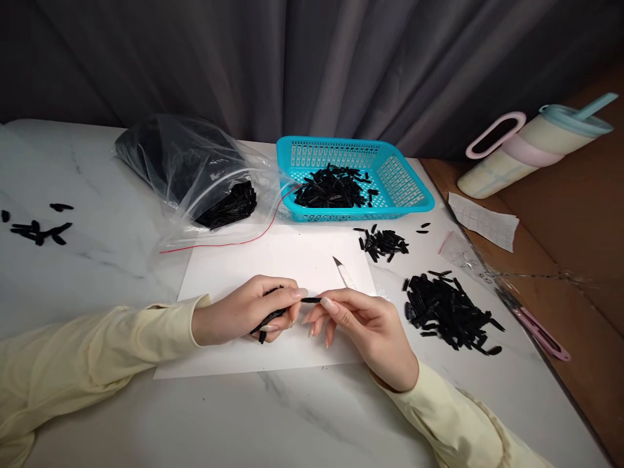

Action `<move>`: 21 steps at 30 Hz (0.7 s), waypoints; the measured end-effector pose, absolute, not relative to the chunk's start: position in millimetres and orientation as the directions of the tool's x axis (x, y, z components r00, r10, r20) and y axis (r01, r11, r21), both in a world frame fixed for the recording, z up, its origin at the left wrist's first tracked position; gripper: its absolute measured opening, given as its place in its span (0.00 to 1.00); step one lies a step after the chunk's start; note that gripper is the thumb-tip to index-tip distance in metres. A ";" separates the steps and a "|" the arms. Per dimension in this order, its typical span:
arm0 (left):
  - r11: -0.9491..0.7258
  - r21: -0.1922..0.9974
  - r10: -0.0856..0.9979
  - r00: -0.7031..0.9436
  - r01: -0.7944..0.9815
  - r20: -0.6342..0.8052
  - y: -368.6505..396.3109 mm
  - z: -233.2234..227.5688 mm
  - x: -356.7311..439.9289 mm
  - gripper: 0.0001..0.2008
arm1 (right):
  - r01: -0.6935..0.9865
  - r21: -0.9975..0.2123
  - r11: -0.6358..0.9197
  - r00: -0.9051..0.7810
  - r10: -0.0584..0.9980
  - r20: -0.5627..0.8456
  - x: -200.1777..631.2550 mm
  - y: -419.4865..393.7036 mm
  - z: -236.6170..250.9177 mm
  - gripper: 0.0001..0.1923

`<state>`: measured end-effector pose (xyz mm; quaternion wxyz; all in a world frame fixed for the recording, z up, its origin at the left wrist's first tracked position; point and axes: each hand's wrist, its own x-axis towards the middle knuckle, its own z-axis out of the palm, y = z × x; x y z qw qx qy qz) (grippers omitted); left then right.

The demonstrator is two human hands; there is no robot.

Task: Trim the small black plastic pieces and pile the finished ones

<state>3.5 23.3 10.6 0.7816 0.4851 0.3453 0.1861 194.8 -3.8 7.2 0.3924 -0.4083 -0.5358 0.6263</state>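
Note:
My left hand is closed around a bunch of small black plastic strips over a white paper sheet. One black strip sticks out between the left fingertips and my right hand's fingertips. My right hand pinches that strip's end and also holds a craft knife, whose blade points up and away. A large pile of black strips lies just right of the right hand.
A turquoise basket holds more black strips. A clear plastic bag of strips lies behind the sheet. A small pile and scattered strips lie on the marble table. A tumbler, paper slip and pink cutter lie at right.

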 end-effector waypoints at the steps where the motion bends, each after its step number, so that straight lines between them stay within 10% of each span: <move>1: 0.460 0.887 0.626 0.694 0.041 -0.356 23.3 10.4 3.6 0.18 | -0.049 -0.992 -0.118 -0.359 0.929 -0.093 194.8 -3.7 7.4 0.09; 21: 0.465 0.885 0.620 0.717 -0.007 -0.319 21.7 11.4 3.8 0.15 | -0.067 -0.994 -0.091 -0.357 0.932 -0.061 194.0 -5.8 4.9 0.07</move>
